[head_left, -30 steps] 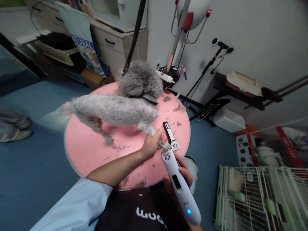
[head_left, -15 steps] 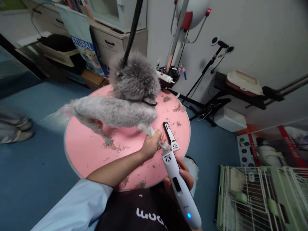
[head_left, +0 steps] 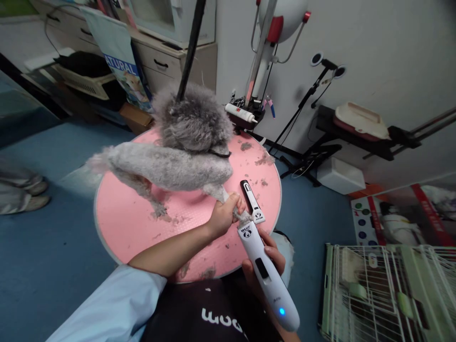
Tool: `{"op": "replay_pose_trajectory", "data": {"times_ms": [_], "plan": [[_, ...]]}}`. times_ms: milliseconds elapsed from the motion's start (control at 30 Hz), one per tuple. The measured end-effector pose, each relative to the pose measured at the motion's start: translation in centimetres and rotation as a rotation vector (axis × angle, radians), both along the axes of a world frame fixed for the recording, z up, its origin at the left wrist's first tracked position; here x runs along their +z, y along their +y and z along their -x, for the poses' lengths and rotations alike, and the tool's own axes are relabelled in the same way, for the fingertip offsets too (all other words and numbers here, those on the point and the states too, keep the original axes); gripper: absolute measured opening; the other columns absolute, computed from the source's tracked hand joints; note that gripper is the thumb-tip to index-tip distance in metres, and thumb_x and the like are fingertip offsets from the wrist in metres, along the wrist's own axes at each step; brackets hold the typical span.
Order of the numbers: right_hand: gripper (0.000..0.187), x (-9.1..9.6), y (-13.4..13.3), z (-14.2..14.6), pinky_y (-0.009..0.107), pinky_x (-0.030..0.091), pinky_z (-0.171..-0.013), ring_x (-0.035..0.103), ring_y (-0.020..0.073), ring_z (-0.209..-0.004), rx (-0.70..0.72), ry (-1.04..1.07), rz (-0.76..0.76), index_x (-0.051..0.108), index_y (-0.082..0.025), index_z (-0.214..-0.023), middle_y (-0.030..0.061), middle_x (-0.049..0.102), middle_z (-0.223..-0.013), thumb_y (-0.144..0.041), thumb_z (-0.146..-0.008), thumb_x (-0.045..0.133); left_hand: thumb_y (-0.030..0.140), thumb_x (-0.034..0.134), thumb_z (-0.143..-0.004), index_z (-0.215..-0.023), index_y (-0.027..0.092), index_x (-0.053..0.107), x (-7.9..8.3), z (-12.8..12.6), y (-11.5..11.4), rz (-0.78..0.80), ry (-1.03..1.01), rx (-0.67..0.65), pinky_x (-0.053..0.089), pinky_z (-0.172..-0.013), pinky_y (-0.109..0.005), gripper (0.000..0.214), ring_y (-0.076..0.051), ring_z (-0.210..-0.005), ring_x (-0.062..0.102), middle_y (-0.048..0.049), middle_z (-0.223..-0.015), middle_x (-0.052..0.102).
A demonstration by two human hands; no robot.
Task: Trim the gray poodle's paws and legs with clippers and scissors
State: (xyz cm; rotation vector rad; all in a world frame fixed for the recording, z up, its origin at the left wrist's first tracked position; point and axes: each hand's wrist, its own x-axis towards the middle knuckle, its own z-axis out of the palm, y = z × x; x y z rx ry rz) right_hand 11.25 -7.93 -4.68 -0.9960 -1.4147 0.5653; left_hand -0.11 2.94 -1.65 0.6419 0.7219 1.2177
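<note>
A grey dog (head_left: 171, 166) with a closely clipped body and a fluffy head stands on a round pink grooming table (head_left: 128, 218). My left hand (head_left: 226, 213) is closed around its stretched-out front leg, just above the paw. In my right hand (head_left: 269, 254) is a white hair clipper (head_left: 265, 273) with a lit blue light. The clipper's blade end is at the dog's paw (head_left: 244, 217); the exact contact is too small to make out. A smaller black-and-white trimmer (head_left: 252, 202) lies on the table beside the paw.
Tufts of cut hair (head_left: 208, 273) are scattered over the table. A black grooming strap (head_left: 190, 52) runs down to the dog's neck. A tool holder with a white tube (head_left: 240, 113) is at the far edge. A wire cage (head_left: 377, 289) stands right; someone's shoes (head_left: 37, 202) show left.
The clipper has shifted slightly up and left at the paw. The dog's head has moved a little to the left. My left hand keeps its hold on the leg.
</note>
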Motion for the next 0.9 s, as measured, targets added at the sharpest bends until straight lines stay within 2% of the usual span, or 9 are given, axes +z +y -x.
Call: {"op": "replay_pose_trajectory", "data": {"times_ms": [167,300,433,600,733,900], "plan": [[0.045,0.0,0.2,0.5,0.056,0.043,-0.096,0.05,0.0293,-0.119,-0.039,0.037,-0.012,0.039,-0.034,-0.118,0.0083,0.05,-0.13,-0.03,-0.08,0.063,0.04,0.05,-0.08,-0.056,0.017,0.041,-0.1,-0.1,-0.1,-0.008,0.012,0.001,0.021,-0.034,-0.019,0.035,-0.005,-0.033,0.032,0.0049,-0.048,0.044],[0.053,-0.1,0.5,1.0,0.055,0.046,-0.094,0.051,0.0295,-0.117,-0.087,-0.032,-0.047,0.038,-0.036,-0.122,0.0066,0.049,-0.129,-0.028,-0.078,0.067,0.04,0.048,-0.082,-0.055,0.017,0.04,-0.2,-0.1,-0.2,-0.031,0.049,0.013,0.022,-0.036,-0.02,0.036,-0.005,-0.035,0.032,0.004,-0.048,0.044],[0.052,0.4,0.4,1.1,0.057,0.046,-0.092,0.052,0.0307,-0.117,-0.084,-0.064,-0.064,0.039,-0.031,-0.121,0.009,0.049,-0.13,-0.02,-0.077,0.065,0.04,0.049,-0.082,-0.055,0.017,0.04,-0.3,-0.1,-0.4,-0.04,0.065,0.013,0.024,-0.039,-0.021,0.036,-0.006,-0.039,0.033,0.0036,-0.048,0.044],[0.048,0.7,0.4,0.7,0.051,0.048,-0.091,0.053,0.0276,-0.116,-0.096,-0.077,-0.065,0.04,-0.026,-0.116,0.0109,0.052,-0.126,-0.012,-0.075,0.062,0.04,0.05,-0.081,-0.055,0.018,0.04,-0.6,-0.4,-0.3,-0.023,0.038,0.014,0.026,-0.04,-0.021,0.036,-0.006,-0.039,0.033,0.0041,-0.048,0.043],[0.04,0.4,1.0,0.4,0.05,0.049,-0.088,0.056,0.0275,-0.114,-0.036,-0.027,-0.051,0.04,-0.024,-0.113,0.0132,0.053,-0.124,-0.022,-0.079,0.06,0.041,0.051,-0.081,-0.055,0.018,0.039,-1.0,-0.5,-0.1,-0.054,0.011,0.023,0.025,-0.039,-0.021,0.037,-0.006,-0.038,0.031,0.0043,-0.047,0.042],[0.037,-0.3,1.3,0.3,0.047,0.052,-0.083,0.058,0.0259,-0.111,-0.12,0.045,0.029,0.039,-0.025,-0.112,0.0118,0.055,-0.121,-0.031,-0.081,0.059,0.045,0.052,-0.08,-0.054,0.018,0.039,-1.7,-0.3,0.2,-0.1,0.007,0.009,0.025,-0.038,-0.021,0.04,-0.006,-0.036,0.031,0.0044,-0.045,0.041]]}}
